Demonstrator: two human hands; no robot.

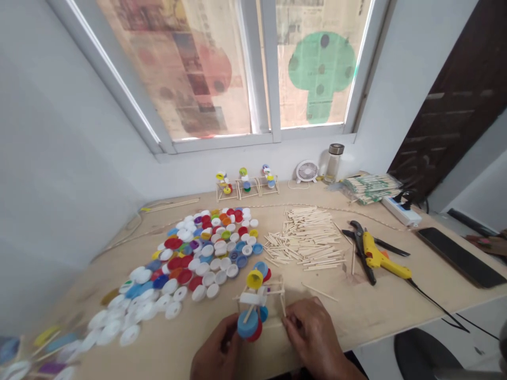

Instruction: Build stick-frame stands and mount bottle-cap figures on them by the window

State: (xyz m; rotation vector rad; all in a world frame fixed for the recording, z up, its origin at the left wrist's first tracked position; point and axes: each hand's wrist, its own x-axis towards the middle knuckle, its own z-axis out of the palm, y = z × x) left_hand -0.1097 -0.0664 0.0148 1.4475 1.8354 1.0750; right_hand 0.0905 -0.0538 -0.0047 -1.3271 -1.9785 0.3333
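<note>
A small model of thin wooden sticks and bottle caps stands near the front edge of the wooden table. It carries a yellow cap on top and blue and red caps in front. My left hand is closed on the blue cap at the model's lower end. My right hand pinches the stick frame at the model's right side.
Several loose bottle caps lie spread at the left. A pile of sticks sits at centre right, with a yellow glue gun and pliers beside it. Three finished models, a small fan, a jar and a phone lie further off.
</note>
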